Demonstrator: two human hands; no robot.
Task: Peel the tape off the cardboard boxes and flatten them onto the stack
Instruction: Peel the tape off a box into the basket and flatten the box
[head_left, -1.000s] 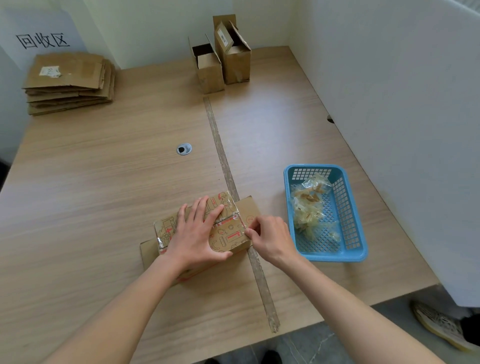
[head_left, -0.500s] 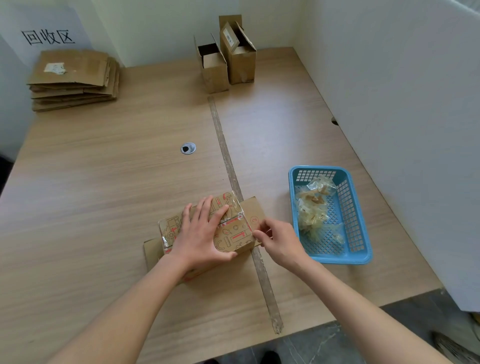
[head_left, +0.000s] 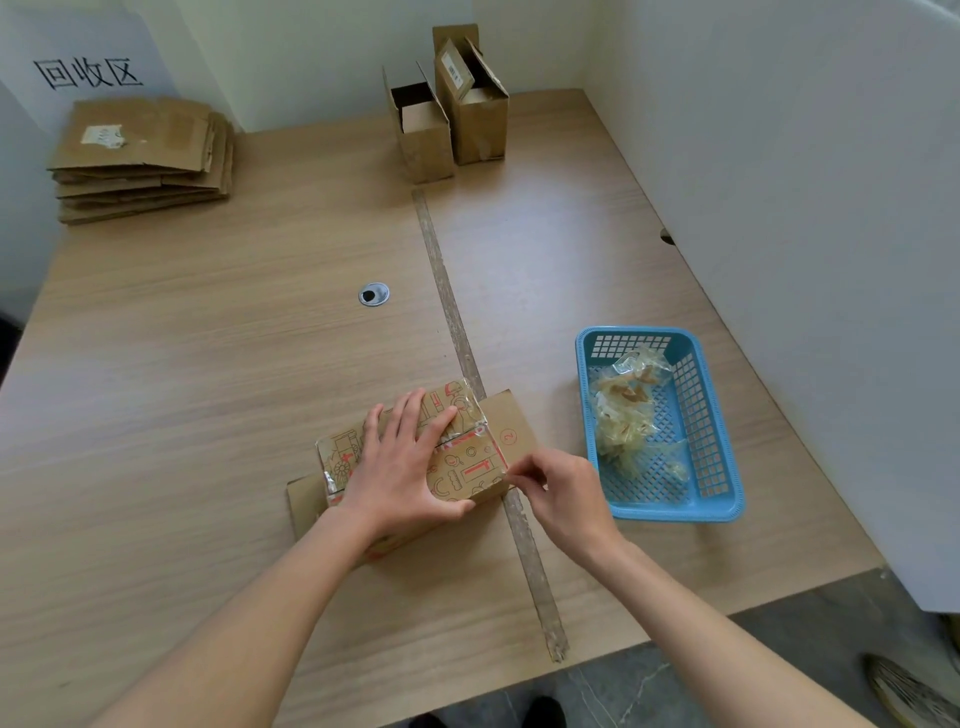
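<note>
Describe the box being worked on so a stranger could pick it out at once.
On the wooden table, look at the near edge, just left of the blue basket. The printed box lies there under the left hand. Unlike the two plain open boxes at the far wall, it carries red drawings and shiny tape.

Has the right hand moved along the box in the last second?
Yes, slightly. The right hand has slid toward the person, from the side of the printed box to its near right corner, pinching the tape there; the box stayed put.

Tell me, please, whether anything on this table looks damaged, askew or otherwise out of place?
Nothing alarming. The flattened stack is slightly fanned, and a worn, scuffed strip runs along the table's seam. Peeled tape sits inside the blue basket.
</note>
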